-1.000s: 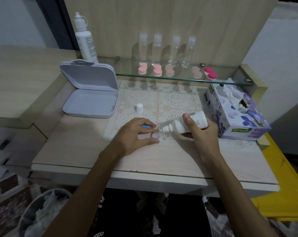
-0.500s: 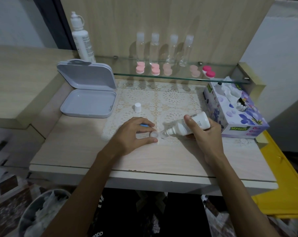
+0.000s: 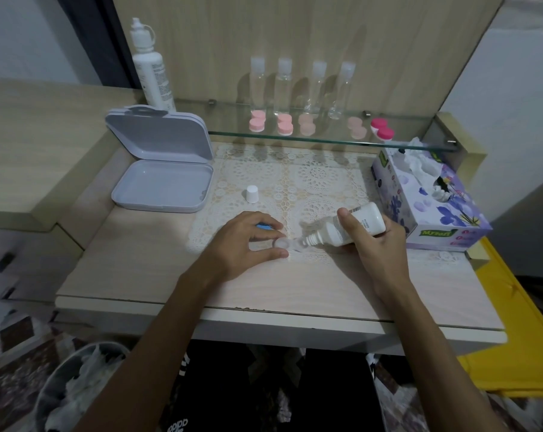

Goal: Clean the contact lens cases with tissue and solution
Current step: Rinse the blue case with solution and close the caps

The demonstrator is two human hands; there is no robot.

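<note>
- My left hand (image 3: 243, 241) pinches a clear lens case (image 3: 284, 243) on the lace mat (image 3: 298, 182), mid-table.
- My right hand (image 3: 373, 244) grips the solution bottle (image 3: 348, 227), tilted, nozzle at the case.
- White cap (image 3: 252, 193) stands behind; tissue box (image 3: 429, 201) at the table's (image 3: 133, 269) right edge, open grey box (image 3: 162, 169) at its left.

Both forearms reach up from the bottom edge toward frame centre. The left hand (image 3: 245, 241) lies palm-down, thumb and forefinger pinching. The right hand (image 3: 374, 244) is curled in a grip, thumb on top.
</note>
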